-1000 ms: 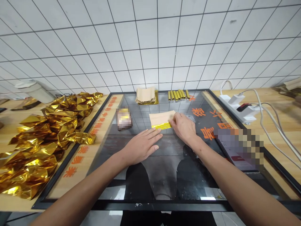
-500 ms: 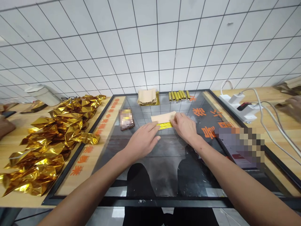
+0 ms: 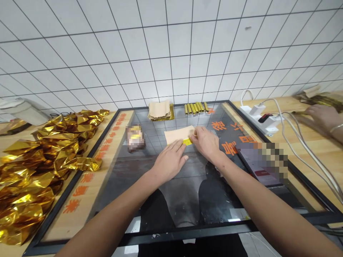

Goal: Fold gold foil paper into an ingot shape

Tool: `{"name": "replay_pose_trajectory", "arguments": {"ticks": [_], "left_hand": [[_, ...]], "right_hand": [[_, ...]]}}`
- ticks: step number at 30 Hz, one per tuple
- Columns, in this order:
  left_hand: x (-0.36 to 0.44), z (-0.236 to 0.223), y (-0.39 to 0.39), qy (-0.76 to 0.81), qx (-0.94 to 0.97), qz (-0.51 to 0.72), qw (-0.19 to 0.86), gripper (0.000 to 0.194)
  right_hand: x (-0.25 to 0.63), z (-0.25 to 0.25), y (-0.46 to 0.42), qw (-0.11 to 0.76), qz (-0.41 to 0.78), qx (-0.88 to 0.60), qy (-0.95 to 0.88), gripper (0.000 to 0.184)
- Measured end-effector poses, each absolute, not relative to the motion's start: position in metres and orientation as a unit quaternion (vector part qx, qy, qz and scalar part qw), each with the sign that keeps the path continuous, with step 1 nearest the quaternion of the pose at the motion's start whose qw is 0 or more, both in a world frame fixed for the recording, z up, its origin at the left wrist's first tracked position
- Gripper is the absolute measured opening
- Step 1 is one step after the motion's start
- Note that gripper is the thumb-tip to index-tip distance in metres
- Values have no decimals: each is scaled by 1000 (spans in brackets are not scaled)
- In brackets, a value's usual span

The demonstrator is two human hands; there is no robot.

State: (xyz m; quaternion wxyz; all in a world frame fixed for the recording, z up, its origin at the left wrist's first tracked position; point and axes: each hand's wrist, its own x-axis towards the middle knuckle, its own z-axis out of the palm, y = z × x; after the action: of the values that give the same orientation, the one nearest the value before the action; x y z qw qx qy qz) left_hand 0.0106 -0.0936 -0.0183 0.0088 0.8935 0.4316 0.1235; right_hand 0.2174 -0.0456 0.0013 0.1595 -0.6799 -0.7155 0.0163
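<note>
A sheet of paper (image 3: 177, 134), tan on top, lies on the glass tabletop with a shiny gold strip (image 3: 188, 141) along its near edge. My left hand (image 3: 171, 160) rests on the near left part of this strip, fingers stretched out and thumb apart. At the right end, my right hand (image 3: 206, 142) has its fingers bent and pressed together on the paper's edge. Both sets of fingertips partly cover the strip. Behind the sheet stand a stack of tan paper (image 3: 160, 110) with gold undersides and a row of several small gold rolls (image 3: 196, 108).
Crumpled gold foil pieces (image 3: 34, 167) are heaped at left. A blurred small packet (image 3: 135, 138) and a phone (image 3: 261, 164) lie on the glass (image 3: 150, 171). Right of its black frame are a power strip (image 3: 258, 117) with cables and another person's hand (image 3: 325, 116).
The view has swung slightly right. My hands are closer together, with less of the gold strip showing between them and more of the tan sheet uncovered.
</note>
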Motion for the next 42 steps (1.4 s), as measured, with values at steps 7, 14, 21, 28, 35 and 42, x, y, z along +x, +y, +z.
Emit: {"name": "replay_pose_trajectory", "arguments": {"ticks": [7,14,21,28,35,42], "left_hand": [[11,-15,-93,423,897,127,13,50],[11,-16,-91,412,898,151,27,50],[14,-21,-90,398,901,170,29,49],[9,-22,-89,411,900,144,37,54],[4,-18,-96,447,885,129,14,59],[-1,-4,-93,462,878,121,0,43]], "right_hand": [[241,10,-38,166,38,-718,-675,22],[205,14,-64,337,98,-542,-764,42],[175,-5,-81,274,208,-466,-815,69],[189,-6,-70,262,191,-511,-796,69],[201,-7,-61,268,184,-541,-776,66],[206,-7,-55,283,189,-542,-769,63]]}}
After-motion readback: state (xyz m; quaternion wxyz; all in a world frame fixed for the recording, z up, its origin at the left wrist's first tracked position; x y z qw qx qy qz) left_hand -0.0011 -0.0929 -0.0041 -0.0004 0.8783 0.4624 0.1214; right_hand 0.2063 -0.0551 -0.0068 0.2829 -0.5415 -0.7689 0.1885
